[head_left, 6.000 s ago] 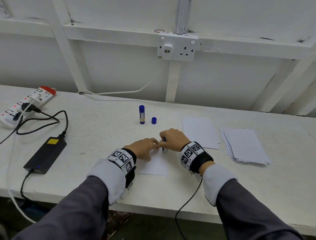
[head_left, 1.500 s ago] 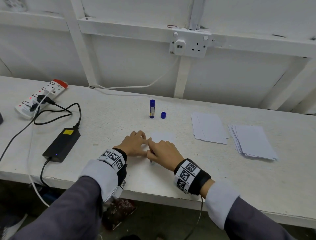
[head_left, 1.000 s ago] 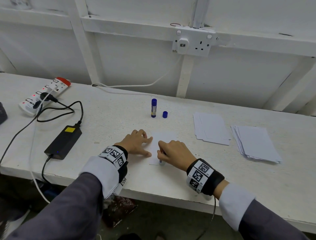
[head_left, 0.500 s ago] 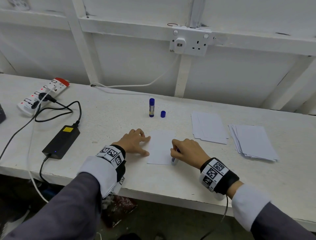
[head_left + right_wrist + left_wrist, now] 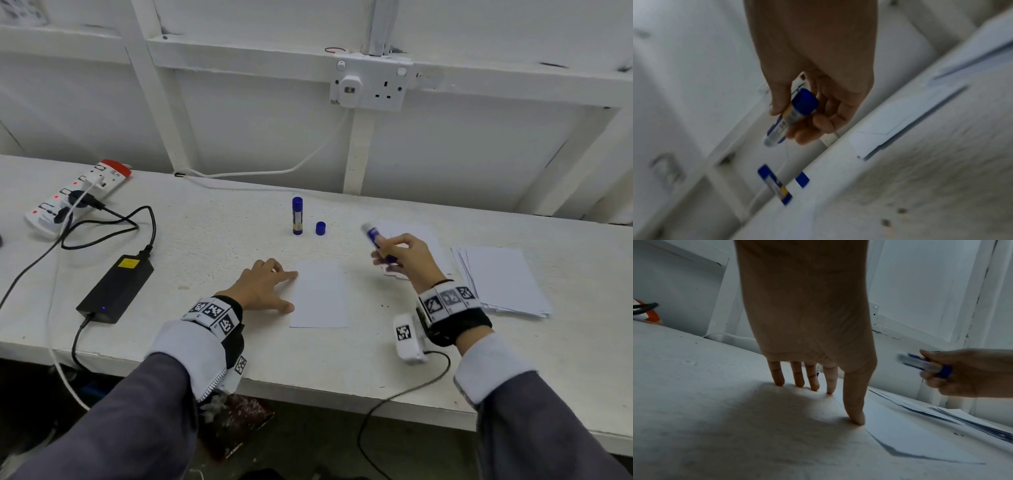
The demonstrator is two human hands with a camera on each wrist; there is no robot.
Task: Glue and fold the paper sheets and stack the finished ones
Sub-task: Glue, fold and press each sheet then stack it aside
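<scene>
A white paper sheet [image 5: 320,294] lies flat on the table in front of me. My left hand [image 5: 265,287] rests spread at its left edge, with straight fingertips [image 5: 857,418] pressing down on the sheet [image 5: 916,438]. My right hand [image 5: 402,255] is lifted above the table to the right of the sheet and grips an uncapped blue glue stick [image 5: 375,238], its tip pointing up and left. The right wrist view shows that glue stick [image 5: 791,113] held between thumb and curled fingers. The same glue stick [image 5: 925,365] appears blurred in the left wrist view.
A second, capped glue stick [image 5: 297,216] stands upright at the back beside a loose blue cap [image 5: 320,228]. Two paper stacks lie on the right, one [image 5: 435,246] behind my right hand, one [image 5: 503,281] further right. A black power adapter [image 5: 116,287] and power strip [image 5: 75,197] sit left.
My right hand has lifted the glue stick off the sheet's lower right edge and swung it up and to the right. My left hand stays at the sheet's left edge.
</scene>
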